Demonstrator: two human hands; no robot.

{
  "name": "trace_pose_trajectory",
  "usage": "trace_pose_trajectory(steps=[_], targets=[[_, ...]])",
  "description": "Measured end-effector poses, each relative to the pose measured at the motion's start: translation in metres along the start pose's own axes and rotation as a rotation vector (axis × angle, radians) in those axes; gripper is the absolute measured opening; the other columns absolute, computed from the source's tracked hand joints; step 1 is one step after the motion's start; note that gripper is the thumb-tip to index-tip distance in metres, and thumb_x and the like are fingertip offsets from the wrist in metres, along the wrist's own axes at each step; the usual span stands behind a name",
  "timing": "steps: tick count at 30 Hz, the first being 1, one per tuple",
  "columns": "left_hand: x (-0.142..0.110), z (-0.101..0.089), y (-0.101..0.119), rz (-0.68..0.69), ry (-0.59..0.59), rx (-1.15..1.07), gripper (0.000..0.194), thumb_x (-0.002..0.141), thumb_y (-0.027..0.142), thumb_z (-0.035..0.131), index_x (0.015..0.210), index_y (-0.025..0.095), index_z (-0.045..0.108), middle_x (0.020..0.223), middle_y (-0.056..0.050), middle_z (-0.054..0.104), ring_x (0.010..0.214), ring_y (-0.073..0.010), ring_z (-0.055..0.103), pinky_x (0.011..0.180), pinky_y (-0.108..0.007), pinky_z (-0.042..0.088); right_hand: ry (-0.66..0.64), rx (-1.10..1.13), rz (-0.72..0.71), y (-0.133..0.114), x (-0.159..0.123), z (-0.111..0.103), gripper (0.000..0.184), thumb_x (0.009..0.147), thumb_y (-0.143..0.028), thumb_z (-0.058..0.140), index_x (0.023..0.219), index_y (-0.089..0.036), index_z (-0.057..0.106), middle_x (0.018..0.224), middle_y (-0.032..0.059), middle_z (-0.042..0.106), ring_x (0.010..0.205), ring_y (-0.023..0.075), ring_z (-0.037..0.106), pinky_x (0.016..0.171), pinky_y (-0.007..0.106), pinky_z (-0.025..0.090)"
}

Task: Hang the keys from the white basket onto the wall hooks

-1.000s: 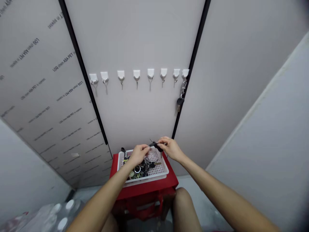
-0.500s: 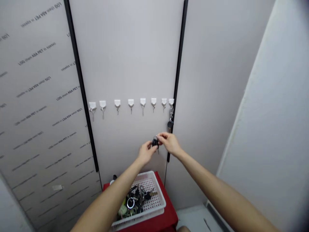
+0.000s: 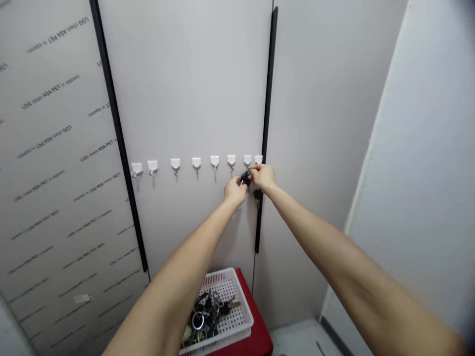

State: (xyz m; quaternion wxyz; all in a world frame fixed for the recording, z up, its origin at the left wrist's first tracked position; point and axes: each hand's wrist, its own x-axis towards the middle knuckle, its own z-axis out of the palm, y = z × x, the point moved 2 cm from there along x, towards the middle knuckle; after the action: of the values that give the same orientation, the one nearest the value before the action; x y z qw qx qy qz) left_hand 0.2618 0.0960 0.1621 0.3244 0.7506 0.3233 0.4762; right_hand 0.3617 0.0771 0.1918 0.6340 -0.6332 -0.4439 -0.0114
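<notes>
Both my hands are raised to the wall, pinching a black-headed key set [image 3: 245, 177] between them. My left hand [image 3: 235, 191] grips it from below left, my right hand [image 3: 262, 176] from the right. The key set sits just under the second white hook from the right [image 3: 247, 160]. Another black key [image 3: 257, 196] hangs from the rightmost hook [image 3: 258, 159], partly hidden behind my right wrist. A row of several white hooks [image 3: 175, 164] runs leftward, bare.
Below, a white perforated basket [image 3: 242, 311] holding several keys and rings [image 3: 205, 316] rests on a red stool [image 3: 261, 337]. Black vertical strips [image 3: 265, 123] divide the wall panels. A white wall closes in on the right.
Both hands rose from the basket up to the hook row, carrying the black key set. My view tilted upward, so the basket dropped toward the bottom edge.
</notes>
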Motion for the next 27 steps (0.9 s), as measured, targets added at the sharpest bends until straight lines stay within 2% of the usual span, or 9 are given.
trace_pose_trajectory(steps=[4, 6, 8, 10, 13, 15, 18, 22, 27], targets=[[-0.022, -0.008, -0.028, -0.055, -0.027, 0.010, 0.038, 0.061, 0.016, 0.047, 0.098, 0.012, 0.045, 0.093, -0.008, 0.054, 0.079, -0.0133, 0.049, 0.071, -0.025, 0.036, 0.065, -0.157, -0.132, 0.007, -0.014, -0.006, 0.023, 0.060, -0.011, 0.040, 0.079, -0.010, 0.054, 0.061, 0.0026, 0.054, 0.056, 0.0097, 0.051, 0.062, 0.027, 0.040], [-0.050, -0.018, -0.055, -0.035, -0.075, -0.004, 0.037, 0.062, 0.017, 0.046, 0.098, 0.012, 0.046, 0.095, -0.008, 0.053, 0.076, -0.0116, 0.050, 0.071, -0.024, 0.037, 0.146, -0.213, -0.246, 0.016, -0.038, -0.007, 0.027, 0.059, -0.013, 0.041, 0.084, -0.011, 0.053, 0.077, 0.0048, 0.054, 0.064, 0.0100, 0.050, 0.069, 0.028, 0.037], [-0.086, -0.030, -0.087, -0.040, -0.150, 0.009, 0.033, 0.063, 0.016, 0.044, 0.095, 0.013, 0.048, 0.094, -0.007, 0.053, 0.075, -0.0107, 0.050, 0.071, -0.023, 0.037, 0.068, -0.257, -0.320, 0.034, -0.074, -0.001, 0.029, 0.060, -0.014, 0.040, 0.087, -0.012, 0.052, 0.085, 0.0054, 0.052, 0.065, 0.0093, 0.049, 0.069, 0.028, 0.037], [-0.126, -0.042, -0.120, -0.093, -0.231, 0.075, 0.029, 0.063, 0.017, 0.044, 0.091, 0.013, 0.051, 0.090, -0.006, 0.055, 0.075, -0.0113, 0.049, 0.071, -0.023, 0.037, -0.272, -0.305, -0.350, 0.057, -0.123, 0.014, 0.027, 0.060, -0.013, 0.040, 0.084, -0.013, 0.053, 0.080, 0.0047, 0.053, 0.061, 0.0087, 0.048, 0.065, 0.025, 0.037], [-0.173, -0.055, -0.157, -0.171, -0.329, 0.199, 0.025, 0.062, 0.018, 0.044, 0.086, 0.015, 0.053, 0.085, -0.005, 0.056, 0.074, -0.0128, 0.050, 0.072, -0.025, 0.036, -0.945, -0.368, -0.382, 0.093, -0.203, 0.042, 0.025, 0.057, -0.011, 0.044, 0.078, -0.015, 0.057, 0.072, 0.0038, 0.055, 0.062, 0.0107, 0.048, 0.063, 0.023, 0.037], [-0.191, -0.060, -0.169, -0.174, -0.375, 0.248, 0.025, 0.062, 0.018, 0.044, 0.085, 0.017, 0.054, 0.084, -0.003, 0.057, 0.075, -0.0132, 0.049, 0.073, -0.025, 0.036, -1.131, -0.388, -0.419, 0.112, -0.239, 0.055, 0.028, 0.055, -0.010, 0.047, 0.081, -0.016, 0.056, 0.078, 0.0046, 0.054, 0.071, 0.0133, 0.048, 0.067, 0.024, 0.036], [-0.201, -0.061, -0.175, -0.129, -0.446, 0.316, 0.025, 0.062, 0.017, 0.043, 0.085, 0.018, 0.054, 0.084, -0.003, 0.056, 0.078, -0.0143, 0.049, 0.074, -0.025, 0.034, -1.201, -0.443, -0.453, 0.129, -0.263, 0.070, 0.032, 0.054, -0.009, 0.047, 0.083, -0.016, 0.056, 0.083, 0.0059, 0.053, 0.079, 0.0155, 0.046, 0.070, 0.025, 0.034], [-0.203, -0.061, -0.177, -0.066, -0.514, 0.386, 0.026, 0.062, 0.017, 0.044, 0.086, 0.018, 0.053, 0.083, -0.004, 0.056, 0.081, -0.0164, 0.048, 0.075, -0.026, 0.033, -1.169, -0.453, -0.415, 0.134, -0.262, 0.076, 0.021, 0.057, -0.008, 0.044, 0.072, -0.014, 0.058, 0.075, 0.0057, 0.053, 0.071, 0.0130, 0.047, 0.066, 0.024, 0.034], [-0.202, -0.059, -0.179, -0.121, -0.470, 0.283, 0.030, 0.060, 0.019, 0.047, 0.090, 0.017, 0.051, 0.091, -0.006, 0.054, 0.085, -0.0173, 0.047, 0.077, -0.028, 0.032, -1.052, -0.195, -0.076, 0.122, -0.242, 0.067, 0.011, 0.062, -0.019, 0.043, 0.061, -0.013, 0.053, 0.052, -0.0012, 0.049, 0.050, 0.0076, 0.043, 0.052, 0.020, 0.035]])
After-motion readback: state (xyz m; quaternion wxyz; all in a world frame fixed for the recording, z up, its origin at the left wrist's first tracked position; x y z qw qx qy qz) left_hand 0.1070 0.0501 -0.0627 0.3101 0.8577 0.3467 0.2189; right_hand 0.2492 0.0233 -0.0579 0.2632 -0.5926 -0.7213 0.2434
